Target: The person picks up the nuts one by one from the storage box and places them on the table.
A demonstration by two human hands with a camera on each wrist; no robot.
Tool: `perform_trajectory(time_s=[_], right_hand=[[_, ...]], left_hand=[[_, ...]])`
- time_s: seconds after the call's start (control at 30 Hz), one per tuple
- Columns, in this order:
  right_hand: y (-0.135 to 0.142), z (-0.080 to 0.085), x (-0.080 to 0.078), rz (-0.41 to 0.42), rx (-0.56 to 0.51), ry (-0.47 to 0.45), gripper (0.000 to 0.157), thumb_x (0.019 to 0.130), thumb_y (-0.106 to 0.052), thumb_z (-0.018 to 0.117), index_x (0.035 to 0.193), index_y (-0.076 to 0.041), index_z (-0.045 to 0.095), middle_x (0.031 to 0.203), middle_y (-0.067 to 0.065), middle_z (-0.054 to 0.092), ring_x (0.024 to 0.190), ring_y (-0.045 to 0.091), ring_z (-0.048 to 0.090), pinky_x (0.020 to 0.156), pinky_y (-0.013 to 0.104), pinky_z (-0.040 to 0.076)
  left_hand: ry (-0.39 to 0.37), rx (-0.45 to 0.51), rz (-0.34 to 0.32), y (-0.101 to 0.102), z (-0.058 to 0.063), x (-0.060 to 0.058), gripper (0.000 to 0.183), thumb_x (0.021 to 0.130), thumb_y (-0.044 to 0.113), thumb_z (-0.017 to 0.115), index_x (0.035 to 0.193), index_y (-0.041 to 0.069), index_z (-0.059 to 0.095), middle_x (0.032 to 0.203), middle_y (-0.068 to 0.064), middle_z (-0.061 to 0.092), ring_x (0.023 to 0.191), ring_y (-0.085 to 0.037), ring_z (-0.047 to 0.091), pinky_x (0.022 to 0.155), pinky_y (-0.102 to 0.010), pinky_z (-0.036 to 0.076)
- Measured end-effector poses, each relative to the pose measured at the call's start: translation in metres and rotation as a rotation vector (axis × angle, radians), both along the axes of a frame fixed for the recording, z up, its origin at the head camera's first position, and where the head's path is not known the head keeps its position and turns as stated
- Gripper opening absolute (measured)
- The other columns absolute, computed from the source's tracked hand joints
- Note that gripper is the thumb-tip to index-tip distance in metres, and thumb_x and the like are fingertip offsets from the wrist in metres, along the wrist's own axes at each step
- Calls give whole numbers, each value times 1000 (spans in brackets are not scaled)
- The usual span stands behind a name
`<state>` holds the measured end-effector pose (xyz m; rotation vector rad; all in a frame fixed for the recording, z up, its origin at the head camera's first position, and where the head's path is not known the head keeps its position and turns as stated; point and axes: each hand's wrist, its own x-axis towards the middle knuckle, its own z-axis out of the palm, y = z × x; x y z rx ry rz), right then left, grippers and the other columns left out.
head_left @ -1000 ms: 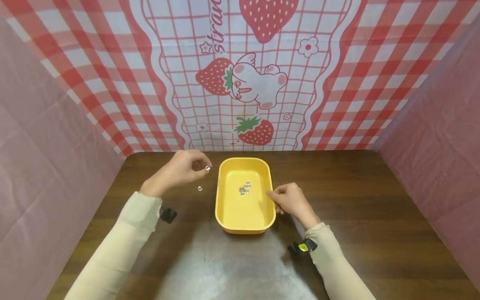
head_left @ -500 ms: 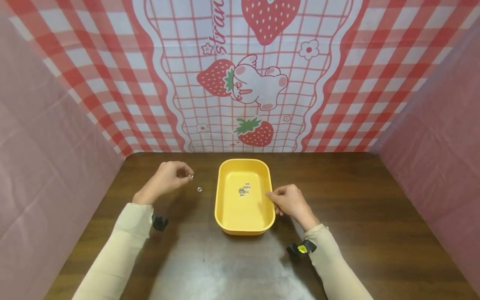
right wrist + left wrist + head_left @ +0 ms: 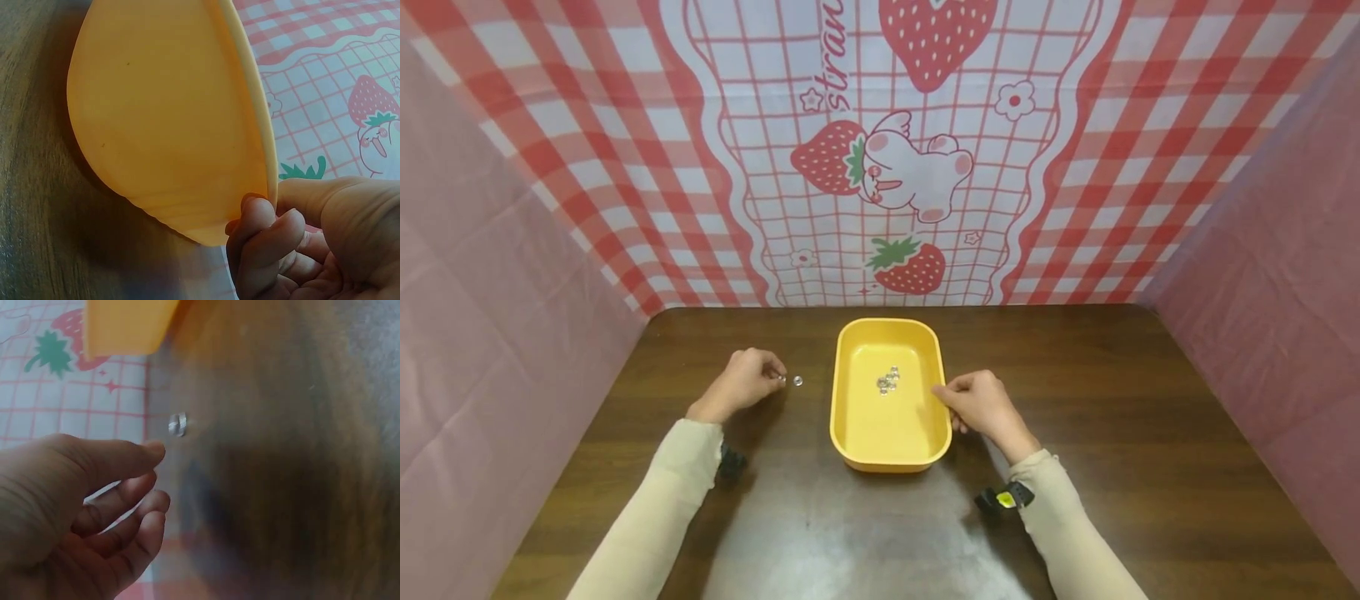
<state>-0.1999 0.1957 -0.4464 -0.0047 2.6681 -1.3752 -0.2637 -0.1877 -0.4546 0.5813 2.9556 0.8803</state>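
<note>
My left hand (image 3: 743, 382) is low over the table, left of the yellow plastic tub (image 3: 891, 460). In the left wrist view, its thumb and forefinger stand apart with nothing between them. Just beyond the thumb tip are silvery ring-shaped pieces, like metal nuts (image 3: 178, 424), overlapping in that view. From the head, one ring-shaped piece (image 3: 798, 381) lies on the table, and another glint shows right at the fingertips. Several similar pieces (image 3: 888, 381) lie together on the tub's floor. My right hand (image 3: 988, 406) grips the tub's right wall at the rim, thumb and curled fingers on either side.
The dark wooden table (image 3: 1097, 400) extends on both sides of the tub. A red-and-white strawberry cloth (image 3: 880, 150) hangs along the back edge. Pink cloths (image 3: 1270, 275) hang at left and right.
My left hand has moved left, away from the tub, and then down to the table beside the lying piece, bringing a silvery piece at its fingertips. The right hand keeps its grip on the tub.
</note>
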Motion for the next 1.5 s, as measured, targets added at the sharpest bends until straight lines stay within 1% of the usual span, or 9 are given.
perform_trajectory(time_s=[0.2,0.37,0.57,0.63,0.77,1.0,1.23,1.4,1.5], right_hand=[[0,0,0,5,-2,-3,29,97,-27,71,84,-1,76,55,3,61,44,14,55,46,25,47],[0,0,-1,3,-5,1,29,96,-26,72,85,0,76,56,4,61,44,14,55,45,25,48],[0,-1,-1,-9,-4,-13,29,96,-27,72,86,-1,76,58,7,63,45,15,56,46,26,49],[-1,-1,-1,-10,0,-17,28,96,-27,72,86,-1,76,58,7,64,45,15,57,46,26,49],[-2,-1,0,-14,7,-16,27,96,-27,72,87,-2,77,58,7,64,45,15,56,46,26,48],[-3,1,0,-10,10,-18,28,96,-28,72,88,-1,77,57,6,63,45,14,56,46,25,48],[-3,2,1,-9,5,-9,28,96,-27,72,87,-1,76,56,4,62,44,13,55,46,25,48],[-3,2,1,-8,15,3,28,96,-27,72,86,-1,76,56,5,62,44,14,55,45,25,47],[-4,3,1,-5,22,6,28,96,-27,72,86,-1,76,57,7,63,44,15,56,45,25,47]], left_hand=[[-10,-23,26,6,-10,-2,4,82,0,78,86,1,75,79,-7,75,74,-17,69,70,-34,59],[-20,-14,30,10,-13,-2,4,83,3,79,86,2,76,80,-7,76,74,-15,69,70,-33,59],[-54,-12,55,14,-13,-2,5,85,5,79,88,2,77,81,-6,76,74,-15,68,71,-33,58],[-53,-10,52,14,-13,-2,5,85,4,78,90,1,77,81,-7,75,74,-16,67,71,-33,58],[-42,3,45,13,-14,-1,5,86,2,77,91,0,77,82,-8,75,75,-17,68,69,-33,58],[-11,9,45,13,-15,-1,6,86,1,76,92,0,77,84,-10,76,76,-18,69,71,-35,58],[-12,17,46,14,-16,1,8,88,2,75,95,-1,77,86,-11,76,77,-20,70,72,-37,60],[3,17,41,14,-15,2,11,87,3,77,96,-2,76,87,-12,76,79,-22,71,75,-39,61],[2,15,42,12,-13,2,15,86,5,78,100,-1,75,91,-13,77,83,-23,72,78,-40,61]])
